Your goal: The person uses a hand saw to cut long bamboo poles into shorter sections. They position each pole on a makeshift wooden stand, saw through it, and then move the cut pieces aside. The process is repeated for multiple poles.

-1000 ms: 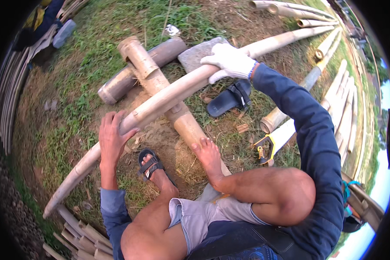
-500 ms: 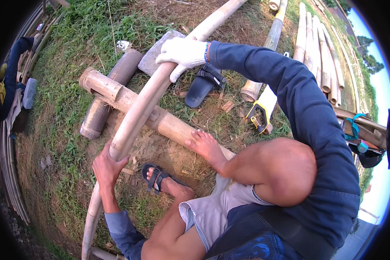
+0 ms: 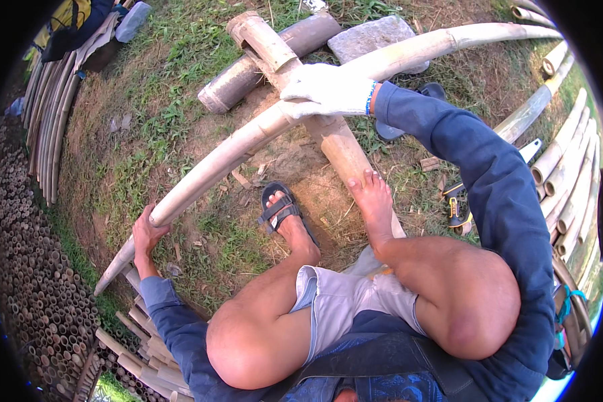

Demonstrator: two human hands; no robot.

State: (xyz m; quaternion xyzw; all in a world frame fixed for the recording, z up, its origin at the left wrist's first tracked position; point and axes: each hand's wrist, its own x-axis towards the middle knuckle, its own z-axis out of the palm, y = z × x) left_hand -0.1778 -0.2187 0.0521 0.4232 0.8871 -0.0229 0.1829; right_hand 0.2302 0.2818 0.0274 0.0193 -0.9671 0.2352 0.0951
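A long bamboo pole crosses in front of me, bent by the lens. My left hand, bare, is wrapped round it near its left end. My right hand, in a white knit glove, closes over the pole's middle. Under the pole lies a shorter, thicker bamboo piece with a cut-out near its far end. That far end rests on a dark bamboo log. My bare right foot presses on the thick piece. My left foot wears a black sandal.
A grey stone block sits beyond the pole. To the right are a loose sandal, a yellow-and-black-handled saw and several bamboo poles. Stacked bamboo fills the left, and a bag lies at the far left.
The pole has swung flatter, its near end going left. My left hand has gone left with it, and my right hand now grips close to the crossing. My view has turned too.
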